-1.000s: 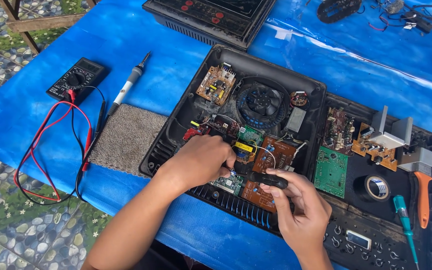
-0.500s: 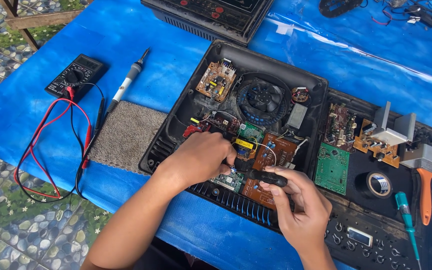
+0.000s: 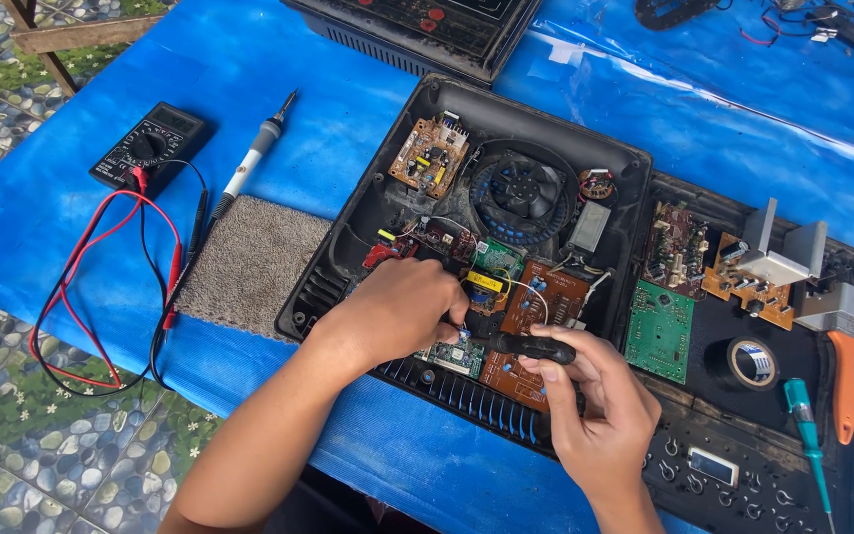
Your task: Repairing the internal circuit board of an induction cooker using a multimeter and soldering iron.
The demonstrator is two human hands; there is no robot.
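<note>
Black-handled tool (image 3: 534,347) lies level across the fingers of the right hand (image 3: 595,415), which grips it firmly, its tip pointing toward nine o'clock at the small green circuit board (image 3: 455,356) near the front edge of the opened appliance case (image 3: 348,222). Left hand (image 3: 402,309) rests knuckles-up just at nine o'clock of the tool, fingers curled down onto that small board and the yellow part beside it; whether it pinches anything I cannot tell, since the fingertips are hidden. Brown circuit board (image 3: 546,302) sits under and just at twelve o'clock of the tool. Farther at twelve o'clock stands the round black fan (image 3: 521,201), with a tan board (image 3: 431,158) at its nine o'clock. At three o'clock of the hands, a green board (image 3: 660,330) lies on a second black panel (image 3: 743,494), along with a roll of tape (image 3: 753,362), an orange-handled tool (image 3: 845,376) and a green-handled screwdriver (image 3: 805,425). At nine o'clock of the case lies a grey mat (image 3: 249,265), then a soldering iron (image 3: 254,156) and a multimeter (image 3: 148,146) with red and black leads (image 3: 81,287), all on the blue sheet (image 3: 279,59).
</note>
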